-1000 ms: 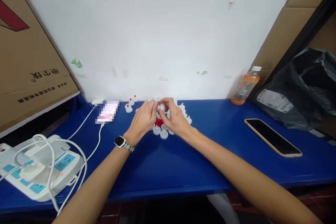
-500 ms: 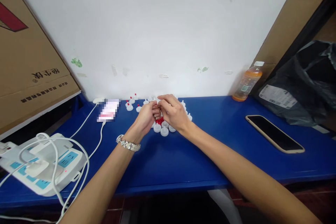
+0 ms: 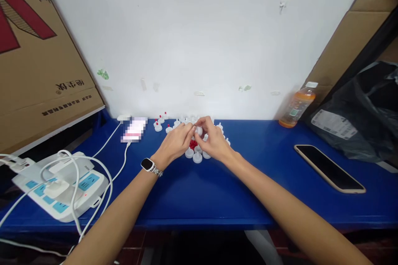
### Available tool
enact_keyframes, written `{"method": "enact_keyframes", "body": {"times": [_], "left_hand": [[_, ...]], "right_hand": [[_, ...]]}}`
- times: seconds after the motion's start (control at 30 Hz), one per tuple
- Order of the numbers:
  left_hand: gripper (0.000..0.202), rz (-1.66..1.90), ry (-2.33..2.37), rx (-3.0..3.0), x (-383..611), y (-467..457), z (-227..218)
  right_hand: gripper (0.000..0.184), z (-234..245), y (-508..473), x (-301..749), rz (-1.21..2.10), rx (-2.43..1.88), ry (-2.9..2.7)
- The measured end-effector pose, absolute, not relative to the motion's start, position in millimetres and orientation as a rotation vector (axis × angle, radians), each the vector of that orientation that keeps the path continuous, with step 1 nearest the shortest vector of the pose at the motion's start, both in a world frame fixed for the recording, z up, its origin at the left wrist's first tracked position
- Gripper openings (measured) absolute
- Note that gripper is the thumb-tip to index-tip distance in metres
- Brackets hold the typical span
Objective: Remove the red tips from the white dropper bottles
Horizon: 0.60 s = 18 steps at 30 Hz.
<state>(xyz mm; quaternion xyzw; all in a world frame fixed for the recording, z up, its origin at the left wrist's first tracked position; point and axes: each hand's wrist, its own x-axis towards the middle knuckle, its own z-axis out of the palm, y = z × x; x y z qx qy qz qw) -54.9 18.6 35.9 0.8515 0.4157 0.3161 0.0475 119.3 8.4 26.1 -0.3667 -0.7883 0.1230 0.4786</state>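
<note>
A white nozzle cap [image 3: 198, 131] is held up between the thumb and fingers of my right hand [image 3: 212, 138]. My left hand [image 3: 178, 140] is closed, back upward, with its fingertips against the cap's left side. Whatever those fingertips pinch is hidden. Below the hands lies a small pile of red tips [image 3: 193, 144]. White nozzle caps [image 3: 197, 157] stand around the pile, several in front and more behind my hands. To the left, several white caps with red tips on top [image 3: 158, 127] stand apart on the blue table [image 3: 199, 194].
At left are a power strip [image 3: 65, 190] with looping white cables and a lit, blurred-out phone [image 3: 135, 129]. On the right are a dark phone [image 3: 329, 168], an orange drink bottle [image 3: 297, 105] and a dark plastic bag [image 3: 367, 112]. A cardboard box [image 3: 46, 62] leans at far left.
My left hand has rolled over, so its back and the watch face now show. The white cap has come into sight between my fingers. The whole view has shifted slightly.
</note>
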Motion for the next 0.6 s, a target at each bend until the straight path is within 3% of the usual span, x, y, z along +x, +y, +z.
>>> {"method": "enact_keyframes", "body": {"times": [0.13, 0.37, 0.47, 0.6], "left_hand": [[0.038, 1.369, 1.119, 1.986, -32.3, 23.4, 30.1], [0.041, 1.256, 0.959, 1.215, -19.3, 18.7, 32.2], [0.044, 1.234, 1.061, 1.485, -28.2, 16.2, 35.9], [0.037, 1.104, 1.340, 2.295, -44.7, 10.6, 41.0]], "right_hand": [[0.013, 27.1, 10.6, 112.7, -0.007, -1.003, -1.855], [0.020, 26.6, 11.2, 102.1, -0.196, -1.006, -1.919], [0.015, 27.5, 12.0, 102.2, -0.069, -0.982, -1.881], [0.005, 32.4, 12.8, 110.6, 0.411, -1.081, -1.744]]}}
